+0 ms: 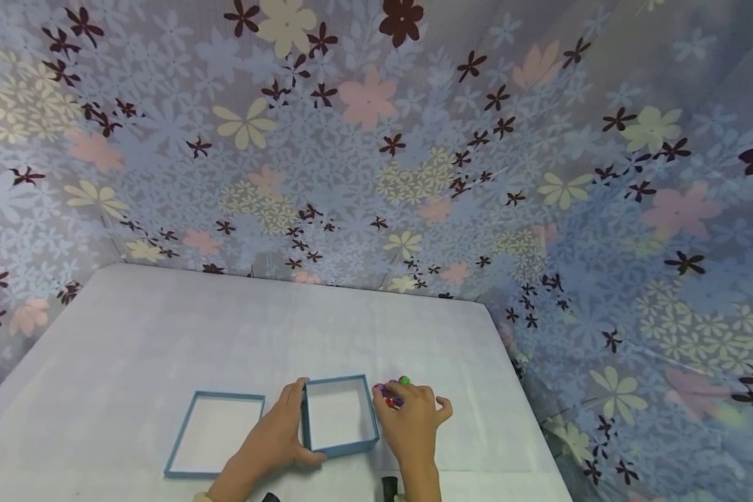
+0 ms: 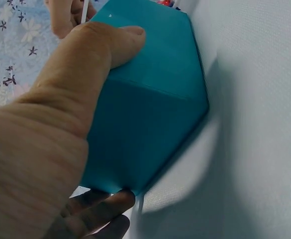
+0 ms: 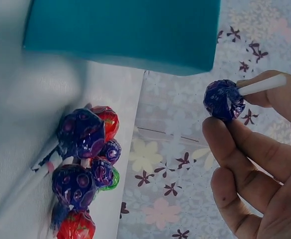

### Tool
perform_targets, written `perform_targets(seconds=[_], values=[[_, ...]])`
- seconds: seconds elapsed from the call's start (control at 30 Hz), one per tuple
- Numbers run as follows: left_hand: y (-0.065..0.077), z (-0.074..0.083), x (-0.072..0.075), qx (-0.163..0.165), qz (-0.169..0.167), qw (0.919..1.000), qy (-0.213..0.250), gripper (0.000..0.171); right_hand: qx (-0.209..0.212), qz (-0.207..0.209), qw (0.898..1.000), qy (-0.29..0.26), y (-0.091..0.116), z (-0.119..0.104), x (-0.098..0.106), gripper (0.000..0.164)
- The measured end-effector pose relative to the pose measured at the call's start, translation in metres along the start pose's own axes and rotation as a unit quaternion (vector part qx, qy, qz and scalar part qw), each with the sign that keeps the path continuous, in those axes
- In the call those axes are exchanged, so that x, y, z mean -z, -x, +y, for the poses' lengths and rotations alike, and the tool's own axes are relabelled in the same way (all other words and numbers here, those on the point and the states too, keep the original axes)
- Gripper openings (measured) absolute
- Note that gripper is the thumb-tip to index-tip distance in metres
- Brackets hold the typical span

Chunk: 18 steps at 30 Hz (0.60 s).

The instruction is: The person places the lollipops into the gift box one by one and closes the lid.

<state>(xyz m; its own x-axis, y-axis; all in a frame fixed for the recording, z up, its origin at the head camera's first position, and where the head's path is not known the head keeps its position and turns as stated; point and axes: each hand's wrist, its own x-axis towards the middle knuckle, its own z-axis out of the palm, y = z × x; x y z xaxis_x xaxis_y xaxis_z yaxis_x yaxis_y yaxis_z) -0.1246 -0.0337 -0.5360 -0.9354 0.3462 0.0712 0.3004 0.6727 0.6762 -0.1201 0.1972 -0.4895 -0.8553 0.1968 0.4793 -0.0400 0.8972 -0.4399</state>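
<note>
A blue open-topped square box (image 1: 345,450) with a white inside stands on the table. My left hand (image 1: 270,436) grips its left side, the thumb (image 2: 123,45) on the near wall and the fingers round the far-left corner. To the right of the box is my right hand (image 1: 411,422). It pinches a purple-wrapped lollipop (image 3: 222,100) between thumb and fingers, the white stick pointing away from the fingertips. On the table beside the box lie several more lollipops (image 3: 74,186) in purple, red and green wrappers, partly hidden by the right hand in the head view.
A shallow blue-rimmed box lid (image 1: 188,475), white inside, lies left of the left hand. The white table (image 1: 226,328) meets flower-patterned cloth (image 1: 351,174) at its back and right edges. A small black object (image 1: 390,488) shows beside the right wrist.
</note>
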Motion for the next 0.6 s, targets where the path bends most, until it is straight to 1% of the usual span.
perform_targets(seconds=[0.1, 0.3, 0.5, 0.6], values=[[0.001, 0.0, -0.001, -0.001, 0.008, 1.0, -0.004, 0.134, -0.002, -0.002, 1.0, -0.003, 0.001, 0.0, -0.002, 0.017], [0.001, -0.001, -0.002, -0.011, 0.008, 0.9999, -0.003, 0.133, 0.002, 0.002, 1.0, -0.021, 0.003, -0.007, -0.007, 0.013], [0.001, -0.003, -0.003, -0.011, 0.005, 0.9999, -0.002, 0.134, 0.035, -0.002, 0.999, -0.035, 0.005, -0.017, -0.018, 0.008], [0.0, -0.002, -0.003, -0.016, 0.006, 0.9998, -0.001, 0.133, 0.051, 0.005, 0.998, -0.03, 0.004, -0.022, -0.022, 0.007]])
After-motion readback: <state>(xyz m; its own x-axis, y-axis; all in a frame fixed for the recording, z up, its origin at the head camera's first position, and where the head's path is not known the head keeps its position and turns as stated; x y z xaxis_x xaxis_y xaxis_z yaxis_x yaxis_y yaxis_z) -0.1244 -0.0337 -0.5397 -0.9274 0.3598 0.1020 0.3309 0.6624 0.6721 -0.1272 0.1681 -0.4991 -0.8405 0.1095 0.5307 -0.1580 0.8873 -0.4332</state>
